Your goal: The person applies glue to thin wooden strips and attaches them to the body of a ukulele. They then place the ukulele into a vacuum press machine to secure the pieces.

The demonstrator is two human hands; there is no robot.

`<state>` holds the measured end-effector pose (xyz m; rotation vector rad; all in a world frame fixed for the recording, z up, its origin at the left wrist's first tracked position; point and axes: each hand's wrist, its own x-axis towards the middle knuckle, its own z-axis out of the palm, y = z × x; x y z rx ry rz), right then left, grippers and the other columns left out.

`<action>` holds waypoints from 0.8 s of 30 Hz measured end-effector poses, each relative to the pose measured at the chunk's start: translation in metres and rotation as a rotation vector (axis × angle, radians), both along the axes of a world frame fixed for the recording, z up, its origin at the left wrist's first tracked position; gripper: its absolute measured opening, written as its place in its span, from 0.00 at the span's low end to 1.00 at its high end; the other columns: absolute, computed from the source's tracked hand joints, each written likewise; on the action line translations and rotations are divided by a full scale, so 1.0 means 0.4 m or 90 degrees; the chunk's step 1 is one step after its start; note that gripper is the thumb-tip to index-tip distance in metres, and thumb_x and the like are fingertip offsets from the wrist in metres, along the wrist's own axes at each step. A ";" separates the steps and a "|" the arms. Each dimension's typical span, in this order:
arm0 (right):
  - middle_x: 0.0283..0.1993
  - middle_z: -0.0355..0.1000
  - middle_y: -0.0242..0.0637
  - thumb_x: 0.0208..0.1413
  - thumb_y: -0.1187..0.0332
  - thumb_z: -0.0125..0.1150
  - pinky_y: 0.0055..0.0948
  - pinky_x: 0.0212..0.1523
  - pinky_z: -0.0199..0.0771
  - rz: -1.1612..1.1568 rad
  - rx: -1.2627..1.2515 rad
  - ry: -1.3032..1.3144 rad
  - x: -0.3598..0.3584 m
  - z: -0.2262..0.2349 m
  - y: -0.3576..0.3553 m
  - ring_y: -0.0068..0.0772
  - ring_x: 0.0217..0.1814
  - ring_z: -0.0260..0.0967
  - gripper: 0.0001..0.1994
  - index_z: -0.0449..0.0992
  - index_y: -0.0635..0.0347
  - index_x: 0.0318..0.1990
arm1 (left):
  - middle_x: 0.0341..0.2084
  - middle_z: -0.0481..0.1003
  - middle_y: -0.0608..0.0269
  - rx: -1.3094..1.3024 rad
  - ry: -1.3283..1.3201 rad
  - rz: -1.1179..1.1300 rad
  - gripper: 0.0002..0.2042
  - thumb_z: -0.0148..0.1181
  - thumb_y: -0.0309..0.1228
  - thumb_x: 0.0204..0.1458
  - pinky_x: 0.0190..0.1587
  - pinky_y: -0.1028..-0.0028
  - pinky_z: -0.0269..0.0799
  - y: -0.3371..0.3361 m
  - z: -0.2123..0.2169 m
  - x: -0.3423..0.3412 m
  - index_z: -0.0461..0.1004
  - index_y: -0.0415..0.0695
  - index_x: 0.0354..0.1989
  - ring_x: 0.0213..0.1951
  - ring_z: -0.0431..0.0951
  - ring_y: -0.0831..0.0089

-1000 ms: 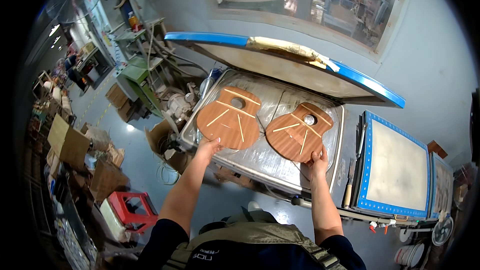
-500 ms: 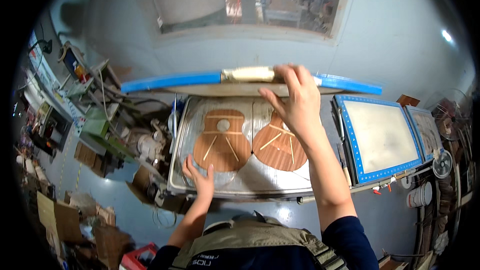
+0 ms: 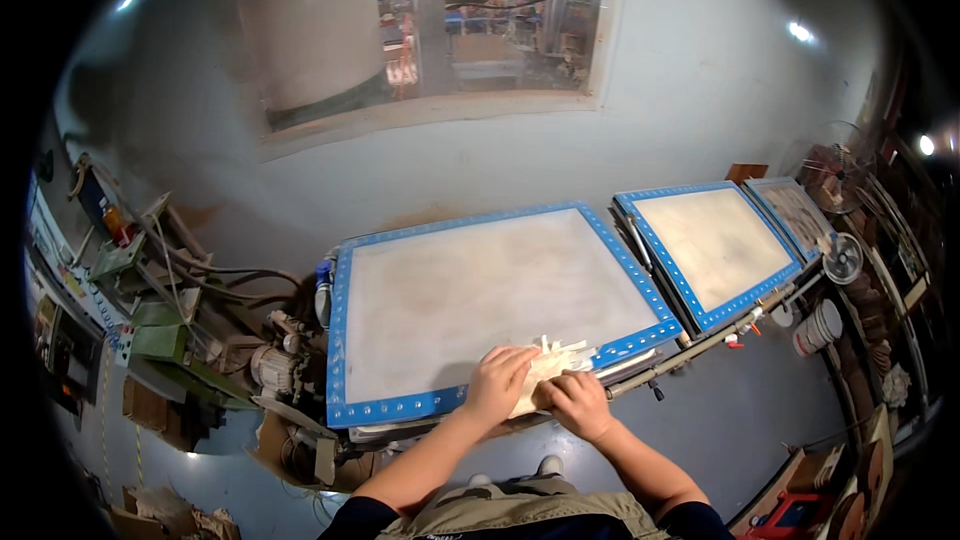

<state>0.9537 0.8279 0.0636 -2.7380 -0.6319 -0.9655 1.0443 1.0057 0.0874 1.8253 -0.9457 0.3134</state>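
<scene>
The blue-framed lid (image 3: pixel 400 407) with a pale sheet panel (image 3: pixel 490 290) lies down flat over the press bed. At its front edge is a handle (image 3: pixel 535 380) wrapped in cream tape or cloth, with loose ends sticking up. My left hand (image 3: pixel 495 387) is closed over the left part of this wrapping. Beside it, my right hand (image 3: pixel 580 404) has its fingers curled round the right part. Whatever lies beneath the lid is hidden.
To the right stands a second blue-framed panel (image 3: pixel 715 240), with a smaller one (image 3: pixel 788 215) beyond. A pipe rail (image 3: pixel 690 360) runs along the front. On the left are a motor pump (image 3: pixel 275 370), hoses and a cardboard box (image 3: pixel 280 445). A white bucket (image 3: pixel 818 327) stands at right.
The lid has come down over the bed, covering the two guitar-shaped wooden plates. My left hand has moved from beside the left plate to the handle. The view has shifted.
</scene>
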 end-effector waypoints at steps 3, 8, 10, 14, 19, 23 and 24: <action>0.40 0.71 0.34 0.41 0.69 0.59 0.34 0.45 0.69 -0.031 0.027 0.035 -0.028 -0.096 0.006 0.38 0.46 0.69 0.19 0.75 0.53 0.45 | 0.47 0.73 0.52 0.126 0.028 0.053 0.14 0.51 0.26 0.54 0.54 0.59 0.65 -0.069 -0.156 0.035 0.72 0.41 0.49 0.51 0.69 0.52; 0.47 0.68 0.43 0.41 0.68 0.69 0.45 0.54 0.66 -0.094 0.228 0.068 -0.111 -0.161 -0.052 0.49 0.51 0.66 0.23 0.72 0.56 0.48 | 0.57 0.66 0.51 0.407 -0.030 0.193 0.21 0.50 0.39 0.56 0.61 0.52 0.56 -0.116 -0.292 0.023 0.68 0.42 0.56 0.60 0.60 0.48; 0.48 0.68 0.47 0.44 0.73 0.65 0.44 0.52 0.65 -0.290 0.326 0.043 -0.147 -0.246 -0.124 0.52 0.52 0.65 0.21 0.71 0.60 0.50 | 0.57 0.66 0.51 0.476 -0.005 0.200 0.24 0.52 0.43 0.55 0.62 0.53 0.55 -0.110 -0.322 0.035 0.67 0.42 0.57 0.61 0.61 0.49; 0.64 0.53 0.56 0.48 0.74 0.60 0.43 0.65 0.52 -0.743 0.431 0.244 -0.176 -0.457 -0.307 0.56 0.67 0.49 0.35 0.52 0.69 0.63 | 0.59 0.64 0.52 0.473 0.016 0.212 0.25 0.50 0.43 0.57 0.63 0.54 0.54 -0.120 -0.298 0.023 0.65 0.43 0.60 0.62 0.60 0.50; 0.72 0.39 0.58 0.50 0.76 0.50 0.41 0.72 0.37 -0.996 0.366 0.343 -0.148 -0.694 -0.462 0.54 0.75 0.34 0.38 0.41 0.72 0.68 | 0.60 0.64 0.53 0.485 0.056 0.196 0.25 0.50 0.43 0.57 0.64 0.55 0.53 -0.115 -0.274 0.024 0.64 0.44 0.60 0.63 0.59 0.52; 0.71 0.43 0.60 0.49 0.78 0.50 0.40 0.70 0.45 -0.917 0.563 0.441 -0.171 -0.754 -0.488 0.55 0.72 0.44 0.39 0.39 0.70 0.69 | 0.59 0.66 0.53 0.489 0.036 0.200 0.25 0.53 0.42 0.55 0.63 0.57 0.55 -0.121 -0.265 0.033 0.65 0.44 0.60 0.62 0.61 0.51; 0.70 0.45 0.60 0.49 0.79 0.51 0.40 0.69 0.48 -0.882 0.646 0.488 -0.182 -0.737 -0.494 0.55 0.71 0.47 0.40 0.39 0.69 0.69 | 0.58 0.66 0.53 0.487 0.040 0.200 0.25 0.53 0.42 0.55 0.63 0.57 0.56 -0.125 -0.267 0.027 0.66 0.44 0.59 0.62 0.61 0.51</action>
